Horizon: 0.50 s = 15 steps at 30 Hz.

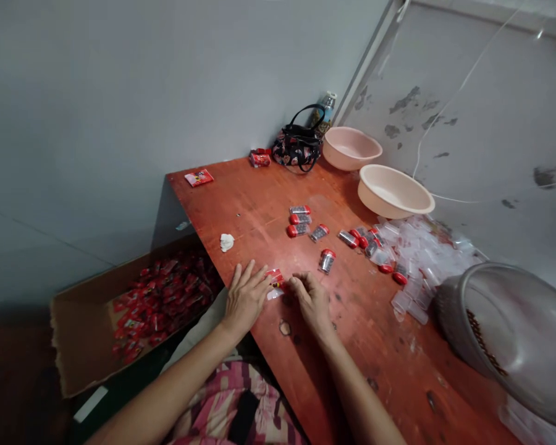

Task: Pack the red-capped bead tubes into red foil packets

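Observation:
A small red printed plastic packet [275,278] with a clear end lies on the table between my hands. My left hand [246,298] rests flat at its left side, fingers stretched out and the fingertips touching it. At the packet's right edge my right hand [312,301] is closed, thumb against curled fingers; the exact grip is partly hidden. Beyond the hands lies a clear tube with a red cap and dark contents [327,261]. Several similar tubes [299,219] lie farther back.
Clear empty tubes [412,247] pile up at right, beside a large grey basin [472,296]. Two pale basins [393,201], [347,157] and a black patterned handbag [296,148] stand at the back. Below the table's left edge, a cardboard box [81,334] holds red packets.

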Each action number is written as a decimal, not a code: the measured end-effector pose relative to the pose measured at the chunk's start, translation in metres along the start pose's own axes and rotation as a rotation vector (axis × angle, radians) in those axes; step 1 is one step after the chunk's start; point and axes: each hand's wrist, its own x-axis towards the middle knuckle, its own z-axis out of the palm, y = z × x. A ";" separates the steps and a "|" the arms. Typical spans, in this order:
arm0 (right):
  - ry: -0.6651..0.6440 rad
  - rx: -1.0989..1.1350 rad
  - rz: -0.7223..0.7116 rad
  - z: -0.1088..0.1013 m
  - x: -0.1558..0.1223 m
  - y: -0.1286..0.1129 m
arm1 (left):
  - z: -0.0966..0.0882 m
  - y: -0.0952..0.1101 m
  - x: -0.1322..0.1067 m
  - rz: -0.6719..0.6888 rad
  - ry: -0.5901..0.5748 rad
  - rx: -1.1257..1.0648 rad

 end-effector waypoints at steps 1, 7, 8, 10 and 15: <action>0.009 -0.079 -0.028 -0.001 0.002 0.000 | 0.001 -0.002 -0.001 0.005 0.009 -0.004; -0.141 0.058 0.050 0.007 0.021 0.002 | -0.006 0.003 -0.004 -0.054 0.064 -0.318; -0.159 0.153 0.087 0.009 0.024 0.001 | -0.008 0.006 -0.003 -0.071 0.080 -0.386; -0.165 0.338 0.151 0.013 0.028 -0.001 | -0.014 0.012 -0.003 -0.161 0.145 -0.522; -0.182 0.515 0.190 0.016 0.026 -0.009 | -0.017 0.019 0.001 -0.589 0.056 -0.871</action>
